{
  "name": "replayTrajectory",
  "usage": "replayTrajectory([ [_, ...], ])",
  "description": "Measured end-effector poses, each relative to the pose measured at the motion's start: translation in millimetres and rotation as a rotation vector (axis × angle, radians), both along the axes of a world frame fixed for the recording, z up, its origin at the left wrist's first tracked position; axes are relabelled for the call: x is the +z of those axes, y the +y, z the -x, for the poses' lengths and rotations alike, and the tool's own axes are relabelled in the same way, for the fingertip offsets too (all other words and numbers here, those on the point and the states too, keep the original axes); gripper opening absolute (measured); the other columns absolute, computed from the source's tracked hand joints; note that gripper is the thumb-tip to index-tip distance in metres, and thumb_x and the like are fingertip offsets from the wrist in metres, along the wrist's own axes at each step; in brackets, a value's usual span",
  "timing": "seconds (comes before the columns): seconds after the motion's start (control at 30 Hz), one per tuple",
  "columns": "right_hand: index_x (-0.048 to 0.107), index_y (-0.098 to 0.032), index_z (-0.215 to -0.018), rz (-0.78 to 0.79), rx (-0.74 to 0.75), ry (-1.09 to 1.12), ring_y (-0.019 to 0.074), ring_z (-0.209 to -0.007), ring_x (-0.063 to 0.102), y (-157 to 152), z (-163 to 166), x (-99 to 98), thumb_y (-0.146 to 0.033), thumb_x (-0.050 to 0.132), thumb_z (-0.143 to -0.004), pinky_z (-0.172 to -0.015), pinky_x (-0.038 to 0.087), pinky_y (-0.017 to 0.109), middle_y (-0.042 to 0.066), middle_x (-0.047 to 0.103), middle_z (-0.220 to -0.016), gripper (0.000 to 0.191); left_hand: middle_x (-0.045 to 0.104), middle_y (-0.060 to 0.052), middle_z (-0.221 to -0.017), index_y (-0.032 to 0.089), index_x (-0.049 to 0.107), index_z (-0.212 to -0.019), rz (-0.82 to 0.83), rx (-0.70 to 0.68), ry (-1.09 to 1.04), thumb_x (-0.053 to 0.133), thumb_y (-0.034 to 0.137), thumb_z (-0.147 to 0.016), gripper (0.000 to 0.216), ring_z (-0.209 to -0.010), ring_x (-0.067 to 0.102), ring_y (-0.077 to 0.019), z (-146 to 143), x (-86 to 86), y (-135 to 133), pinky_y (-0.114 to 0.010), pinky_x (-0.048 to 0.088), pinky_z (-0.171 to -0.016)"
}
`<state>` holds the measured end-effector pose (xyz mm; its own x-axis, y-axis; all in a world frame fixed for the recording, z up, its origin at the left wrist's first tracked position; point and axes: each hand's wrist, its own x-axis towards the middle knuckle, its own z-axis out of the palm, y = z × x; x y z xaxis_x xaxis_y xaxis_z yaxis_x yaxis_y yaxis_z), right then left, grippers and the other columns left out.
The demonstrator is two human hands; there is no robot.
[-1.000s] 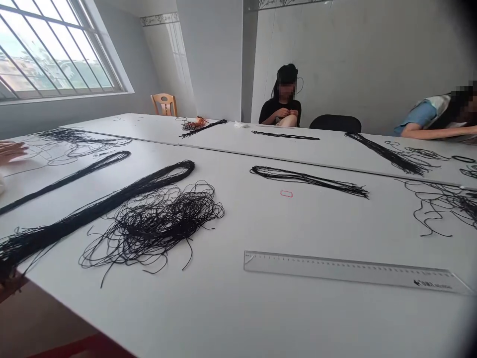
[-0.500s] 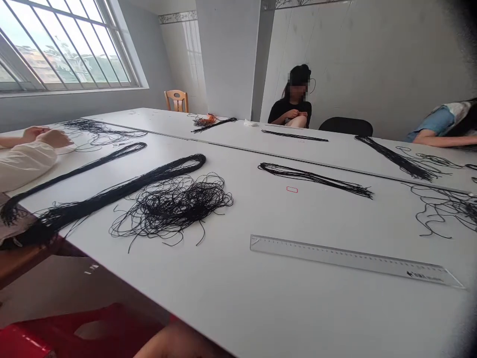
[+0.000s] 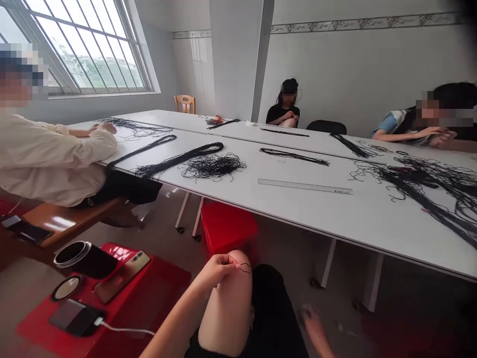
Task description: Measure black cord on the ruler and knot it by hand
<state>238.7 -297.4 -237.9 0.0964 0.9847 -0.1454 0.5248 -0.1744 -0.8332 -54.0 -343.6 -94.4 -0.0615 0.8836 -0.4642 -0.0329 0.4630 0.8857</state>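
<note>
Pinching thin black cord (image 3: pixel 245 270) (partly hidden) in the left hand (image 3: pixel 224 265); cannot tell the grip of the blurred right hand (image 3: pixel 313 323).

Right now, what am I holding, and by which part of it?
Your left hand pinches a thin black cord; its gripped part is hidden. Your right hand is too blurred to tell.

The left hand (image 3: pixel 219 269) hid some cord (image 3: pixel 245 264) between its fingers (image 3: pixel 228 260). Right of them, I saw a blurred right hand (image 3: pixel 310 318).
</note>
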Motion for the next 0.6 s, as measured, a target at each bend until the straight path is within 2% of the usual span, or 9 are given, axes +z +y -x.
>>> replayTrajectory([
  [0.07, 0.063, -0.018, -0.092, -0.037, 0.073, 0.044, 0.0168, -0.080, 0.063, -5.2, 5.0, 14.3, -0.035, 0.050, -0.092, -0.072, 0.053, 0.030, 0.005, 0.065, -0.089, 0.021, 0.043, 0.005, -0.054, 0.014, 0.061, -0.068, -0.024, 0.051, 0.001, 0.071, 0.043, -0.062, 0.031, -0.053, 0.030, -0.0084, -6.1, -5.0, -19.8, -0.023, 0.015, -0.050],
  [0.13, 0.063, -0.017, -0.083, -0.122, 0.192, 0.099, 0.0186, -0.075, 0.064, -13.7, 23.3, 37.1, -0.037, 0.047, -0.091, -0.072, 0.052, 0.030, 0.004, 0.065, -0.077, 0.027, 0.043, 0.005, -0.054, 0.014, 0.060, -0.068, -0.041, 0.123, 0.003, 0.071, 0.042, -0.061, 0.031, -0.052, 0.030, -0.0081, -13.1, -12.2, -37.7, -0.023, 0.013, -0.049],
  [0.23, 0.067, -0.020, -0.090, -0.374, 0.505, 0.169, 0.0201, -0.084, 0.063, -44.5, 64.6, 74.1, -0.036, 0.044, -0.091, -0.075, 0.050, 0.030, 0.006, 0.067, -0.090, 0.028, 0.041, 0.007, -0.051, 0.014, 0.059, -0.066, -0.063, 0.216, -0.009, 0.071, 0.040, -0.060, 0.029, -0.048, 0.027, -0.0070, -26.2, -23.3, -63.5, -0.022, 0.012, -0.046],
  [0.3, 0.068, -0.021, -0.094, -0.525, 0.566, 0.118, 0.0200, -0.090, 0.061, -71.6, 86.5, 89.4, -0.030, 0.042, -0.092, -0.082, 0.048, 0.031, 0.007, 0.067, -0.094, 0.028, 0.040, 0.007, -0.049, 0.014, 0.059, -0.065, -0.080, 0.260, -0.015, 0.071, 0.040, -0.059, 0.029, -0.046, 0.026, -0.0066, -35.8, -28.9, -79.3, -0.022, 0.012, -0.045],
  [0.37, 0.069, -0.022, -0.097, -0.623, 0.518, 0.033, 0.0201, -0.094, 0.058, -94.6, 95.5, 93.5, -0.026, 0.042, -0.091, -0.086, 0.046, 0.033, 0.007, 0.065, -0.097, 0.027, 0.042, 0.006, -0.049, 0.014, 0.059, -0.065, -0.090, 0.283, -0.011, 0.071, 0.040, -0.059, 0.029, -0.046, 0.028, -0.0067, -44.8, -32.2, -91.9, -0.021, 0.014, -0.045],
  [0.43, 0.068, -0.022, -0.099, -0.658, 0.474, -0.046, 0.0200, -0.094, 0.058, -109.1, 92.3, 89.5, -0.023, 0.042, -0.090, -0.086, 0.045, 0.034, 0.007, 0.065, -0.098, 0.027, 0.044, 0.005, -0.050, 0.014, 0.060, -0.065, -0.097, 0.284, 0.003, 0.071, 0.039, -0.059, 0.028, -0.047, 0.031, -0.0071, -51.8, -33.8, -99.7, -0.021, 0.016, -0.045],
  [0.53, 0.065, -0.023, -0.105, -0.600, 0.473, -0.121, 0.0184, -0.087, 0.061, -117.4, 78.4, 78.2, -0.022, 0.041, -0.091, -0.082, 0.045, 0.032, 0.004, 0.067, -0.094, 0.028, 0.046, 0.005, -0.050, 0.014, 0.061, -0.065, -0.100, 0.285, 0.038, 0.071, 0.036, -0.059, 0.025, -0.047, 0.033, -0.0073, -57.4, -34.8, -101.8, -0.021, 0.019, -0.046],
  [0.6, 0.060, -0.023, -0.115, -0.526, 0.492, -0.156, 0.0169, -0.078, 0.063, -118.3, 72.2, 71.1, -0.021, 0.040, -0.091, -0.078, 0.045, 0.030, 0.001, 0.069, -0.084, 0.031, 0.045, 0.005, -0.049, 0.014, 0.061, -0.065, -0.096, 0.285, 0.059, 0.070, 0.034, -0.060, 0.023, -0.046, 0.032, -0.0073, -58.6, -35.7, -99.0, -0.021, 0.018, -0.045],
])
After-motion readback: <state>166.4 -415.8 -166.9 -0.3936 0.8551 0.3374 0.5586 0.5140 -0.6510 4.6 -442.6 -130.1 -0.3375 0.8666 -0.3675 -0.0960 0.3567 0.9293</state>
